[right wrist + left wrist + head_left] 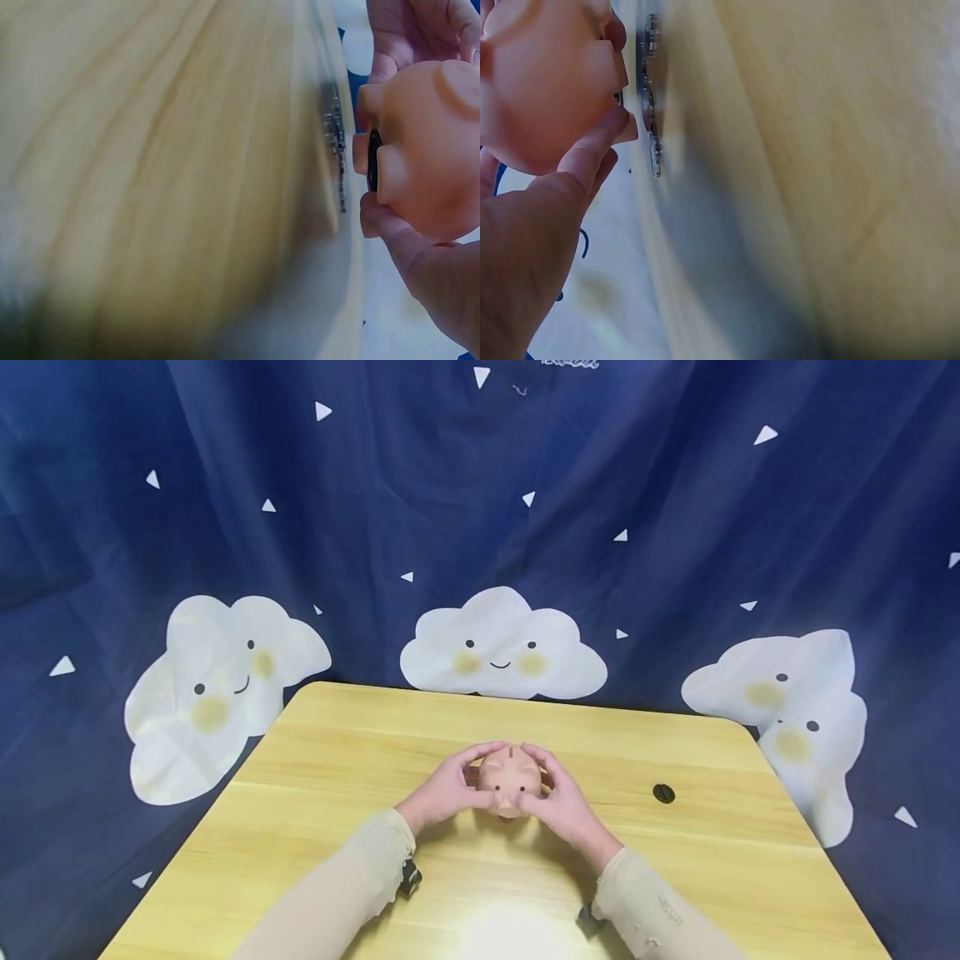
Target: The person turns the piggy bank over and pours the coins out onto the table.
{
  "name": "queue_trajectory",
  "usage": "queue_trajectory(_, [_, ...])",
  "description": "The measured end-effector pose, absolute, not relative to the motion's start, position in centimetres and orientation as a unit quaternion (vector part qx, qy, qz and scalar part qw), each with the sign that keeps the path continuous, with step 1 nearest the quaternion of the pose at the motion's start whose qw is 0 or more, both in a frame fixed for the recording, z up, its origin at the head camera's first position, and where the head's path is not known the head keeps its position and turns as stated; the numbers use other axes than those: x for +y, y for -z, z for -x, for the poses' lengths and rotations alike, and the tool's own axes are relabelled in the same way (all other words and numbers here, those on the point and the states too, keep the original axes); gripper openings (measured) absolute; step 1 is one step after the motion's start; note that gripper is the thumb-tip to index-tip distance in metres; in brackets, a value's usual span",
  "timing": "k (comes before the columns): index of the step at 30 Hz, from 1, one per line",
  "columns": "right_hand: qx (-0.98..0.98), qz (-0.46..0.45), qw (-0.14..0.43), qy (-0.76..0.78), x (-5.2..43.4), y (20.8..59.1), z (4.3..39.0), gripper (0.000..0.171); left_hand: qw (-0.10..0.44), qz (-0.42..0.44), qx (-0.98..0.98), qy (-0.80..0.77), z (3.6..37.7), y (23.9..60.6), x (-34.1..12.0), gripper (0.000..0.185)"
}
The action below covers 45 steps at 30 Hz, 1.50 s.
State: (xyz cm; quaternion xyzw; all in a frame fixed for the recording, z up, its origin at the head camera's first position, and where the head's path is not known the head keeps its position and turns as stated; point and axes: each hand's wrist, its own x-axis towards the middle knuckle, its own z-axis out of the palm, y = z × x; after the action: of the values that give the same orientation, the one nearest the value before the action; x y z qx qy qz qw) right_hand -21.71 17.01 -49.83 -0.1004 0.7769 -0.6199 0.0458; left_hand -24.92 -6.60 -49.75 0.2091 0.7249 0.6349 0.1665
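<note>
Both hands — left hand (447, 792), right hand (564, 806) — cup the piggy bank (510, 778) between them (snout facing the person), equally near.

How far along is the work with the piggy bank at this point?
Done: coins lie spilled on the table under the piggy bank, and a black plug sits apart. In hand: left hand and right hand hold it raised. Left: whether any coins remain inside cannot be seen.
</note>
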Motion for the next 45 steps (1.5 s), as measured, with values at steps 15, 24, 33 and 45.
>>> queue_trajectory(15, [0.701,0.017,0.202,0.684,17.7,45.7,23.1,0.078,0.263,-0.119,0.690,-0.664,25.9,45.9,-5.7,0.080])
queue_trajectory(24, [0.675,0.018,0.218,0.705,18.1,45.5,23.4,0.075,0.272,-0.095,0.703,-0.650,26.3,44.6,-5.1,0.081])
queue_trajectory(33, [0.754,0.262,-0.124,0.590,18.3,42.2,21.3,0.093,0.022,-0.330,0.722,-0.607,24.3,40.3,-5.9,0.086])
queue_trajectory(45, [0.766,0.232,-0.012,0.599,18.4,48.8,21.5,0.092,0.126,-0.282,0.708,-0.635,24.7,47.7,-6.5,0.091])
